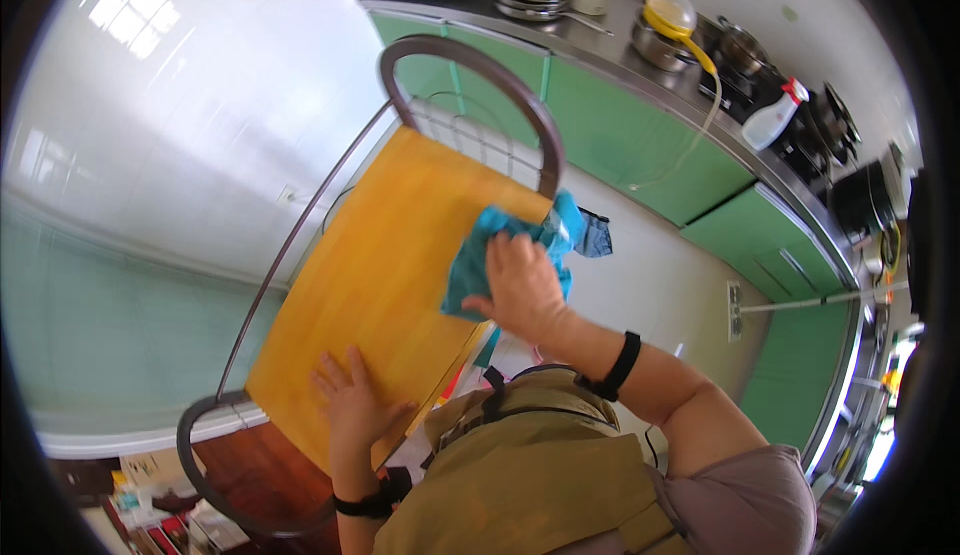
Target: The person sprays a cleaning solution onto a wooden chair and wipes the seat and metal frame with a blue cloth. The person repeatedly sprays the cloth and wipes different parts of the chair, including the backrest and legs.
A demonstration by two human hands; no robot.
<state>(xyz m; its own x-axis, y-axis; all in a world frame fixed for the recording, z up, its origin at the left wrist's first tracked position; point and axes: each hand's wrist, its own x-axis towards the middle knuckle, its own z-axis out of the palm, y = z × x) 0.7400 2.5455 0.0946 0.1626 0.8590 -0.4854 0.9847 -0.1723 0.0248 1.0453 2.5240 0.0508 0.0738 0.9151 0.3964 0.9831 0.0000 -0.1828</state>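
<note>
My right hand presses a teal cloth against the yellow wooden top of a cart or small table. The cloth is bunched under my fingers, and part of it hangs past the top's right edge. Flat on the near left part of the same surface rests my left hand, its fingers spread and holding nothing. Curved brown rails rise at the two short ends of the top, and a thin metal bar runs along the wall side.
Beyond stand green cabinets under a steel counter carrying pots, a yellow-handled pan and a spray bottle. A power strip with a cord is at right. Dark blue fabric shows past the cloth. A tiled wall borders the left.
</note>
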